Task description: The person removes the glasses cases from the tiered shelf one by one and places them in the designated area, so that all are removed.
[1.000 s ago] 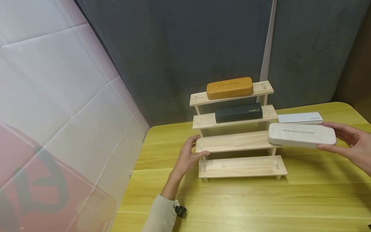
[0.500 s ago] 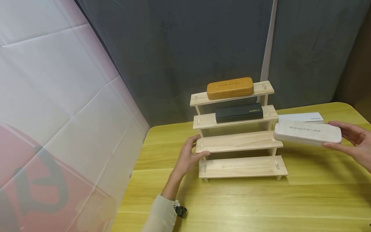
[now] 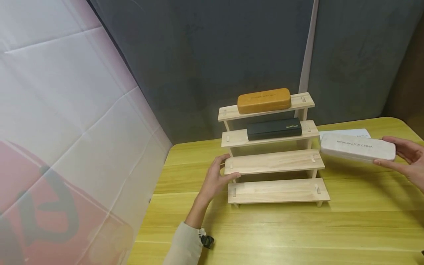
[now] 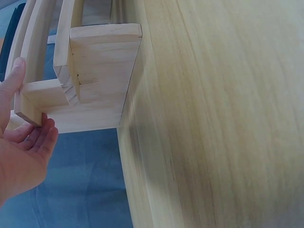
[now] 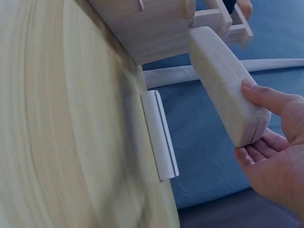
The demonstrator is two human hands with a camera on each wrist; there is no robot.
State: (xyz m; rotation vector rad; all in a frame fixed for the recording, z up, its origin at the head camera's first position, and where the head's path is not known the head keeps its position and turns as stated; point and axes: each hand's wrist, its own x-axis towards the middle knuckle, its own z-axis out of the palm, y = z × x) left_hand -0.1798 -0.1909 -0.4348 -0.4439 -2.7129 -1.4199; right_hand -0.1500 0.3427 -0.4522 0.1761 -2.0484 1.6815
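Observation:
My left hand (image 3: 215,178) grips the left end of the third shelf down on a stepped wooden rack (image 3: 275,162); in the left wrist view its thumb and curled fingers (image 4: 47,137) close around the shelf end. Off the rack's right side, my right hand (image 3: 409,158) pinches a whitish glasses case (image 3: 357,147) by its right end, thumb on one side and fingers on the other. The right wrist view shows this case (image 5: 223,80) held above the table, its far end near the rack. An orange-brown glasses case (image 3: 264,101) lies on the top shelf, a black one (image 3: 274,129) on the second.
A flat white case (image 3: 347,132) lies on the table (image 3: 265,235) behind the held one, partly covered by it in the head view. A dark grey curtain (image 3: 212,66) hangs behind the table, and a pale panel wall (image 3: 116,129) stands at the left.
My right hand has moved right and slightly up with the whitish glasses case, away from the third shelf's right end. The case now tilts down to the right. My left hand keeps its hold.

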